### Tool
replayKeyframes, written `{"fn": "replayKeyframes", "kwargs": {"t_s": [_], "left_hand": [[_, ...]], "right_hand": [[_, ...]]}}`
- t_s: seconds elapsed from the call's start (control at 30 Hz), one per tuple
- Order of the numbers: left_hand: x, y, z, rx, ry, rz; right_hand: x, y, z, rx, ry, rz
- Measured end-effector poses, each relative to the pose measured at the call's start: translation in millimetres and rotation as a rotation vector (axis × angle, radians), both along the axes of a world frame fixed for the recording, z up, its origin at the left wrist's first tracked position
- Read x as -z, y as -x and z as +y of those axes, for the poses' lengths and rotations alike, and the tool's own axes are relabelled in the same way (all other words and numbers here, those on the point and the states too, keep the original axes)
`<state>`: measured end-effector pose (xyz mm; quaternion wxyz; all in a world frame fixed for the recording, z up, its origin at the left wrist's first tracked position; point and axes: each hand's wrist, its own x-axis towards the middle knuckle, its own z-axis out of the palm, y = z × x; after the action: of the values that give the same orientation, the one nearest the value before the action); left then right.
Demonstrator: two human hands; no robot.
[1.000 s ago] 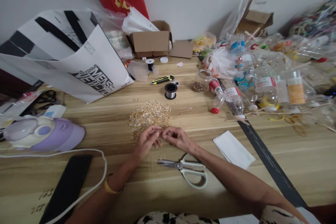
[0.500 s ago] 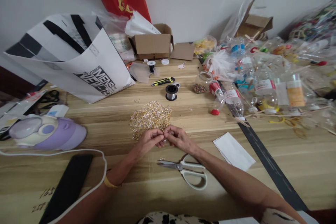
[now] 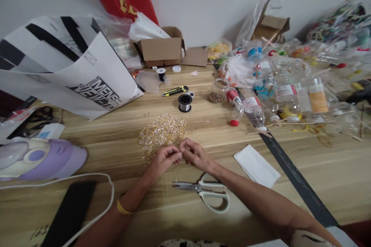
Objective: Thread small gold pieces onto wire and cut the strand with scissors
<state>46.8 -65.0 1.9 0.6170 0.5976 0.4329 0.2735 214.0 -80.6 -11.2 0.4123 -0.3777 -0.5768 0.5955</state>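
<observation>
My left hand (image 3: pixel 165 160) and my right hand (image 3: pixel 196 154) meet at the near edge of a tangled heap of gold and silver beaded wire (image 3: pixel 162 133). Fingers of both hands are pinched together around something tiny and shiny between them, too small to name. Just below the hands lie white-handled scissors (image 3: pixel 199 187), their blades pointing left. A spool of silver wire (image 3: pixel 184 103) stands beyond the heap, with a black and yellow utility knife (image 3: pixel 175 91) behind it.
On the left are a white shopping bag (image 3: pixel 104 73), a purple device (image 3: pixel 55 158), a white cable (image 3: pixel 111 189) and a black phone-like slab (image 3: pixel 69 212). To the right lie a folded white paper (image 3: pixel 257 166), a jar of beads (image 3: pixel 218 92) and many plastic bottles (image 3: pixel 252 106).
The whole view has shifted slightly, so table things appear further left. Both hands stay pinched together beside the heap, with only slight finger movement.
</observation>
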Motion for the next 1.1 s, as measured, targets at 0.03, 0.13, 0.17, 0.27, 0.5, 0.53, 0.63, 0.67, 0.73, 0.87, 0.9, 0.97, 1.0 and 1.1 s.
{"fn": "replayKeyframes", "kwargs": {"t_s": [0.03,0.13,0.17,0.27,0.5,0.53,0.63,0.67,0.73,0.87,0.9,0.97,1.0,1.1], "left_hand": [[1.1,0.3,0.0,0.002,-0.001,-0.002],[5.4,1.3,-0.5,0.010,0.004,-0.017],[6.7,1.5,-0.7,0.010,0.002,-0.020],[8.0,1.0,-1.8,-0.007,-0.011,-0.020],[1.5,-3.2,-5.7,-0.026,-0.011,0.016],[1.5,-3.4,-6.1,-0.025,-0.014,0.021],[4.0,-2.7,-6.4,-0.020,-0.027,0.029],[5.2,-2.2,-6.3,-0.014,-0.033,0.030],[7.4,-1.1,-5.6,0.002,-0.047,0.032],[7.5,0.3,-4.6,0.036,-0.069,0.049],[6.7,0.4,-4.5,0.041,-0.075,0.059],[4.6,0.4,-4.6,0.042,-0.092,0.075],[3.8,0.5,-4.7,0.040,-0.094,0.075],[2.7,0.8,-5.3,0.034,-0.087,0.059]], "right_hand": [[0.0,-0.1,0.1,-0.001,0.001,-0.004],[2.0,-0.3,0.5,-0.014,-0.006,-0.009],[3.3,-0.4,0.7,-0.022,-0.009,-0.007],[7.0,-0.7,1.0,-0.022,-0.016,-0.004],[8.9,-0.2,1.2,0.009,0.005,0.041],[8.9,0.0,1.3,0.017,0.009,0.053],[8.2,0.2,1.4,0.032,0.013,0.065],[7.6,0.0,1.3,0.034,0.014,0.065],[5.8,-0.6,1.2,0.032,0.020,0.059],[1.9,-2.0,0.7,0.023,0.024,0.040],[1.4,-2.0,0.7,0.022,0.023,0.041],[1.6,-1.8,0.8,0.031,0.025,0.044],[2.1,-1.6,0.9,0.036,0.029,0.048],[4.8,-1.0,1.3,0.049,0.037,0.060]]}}
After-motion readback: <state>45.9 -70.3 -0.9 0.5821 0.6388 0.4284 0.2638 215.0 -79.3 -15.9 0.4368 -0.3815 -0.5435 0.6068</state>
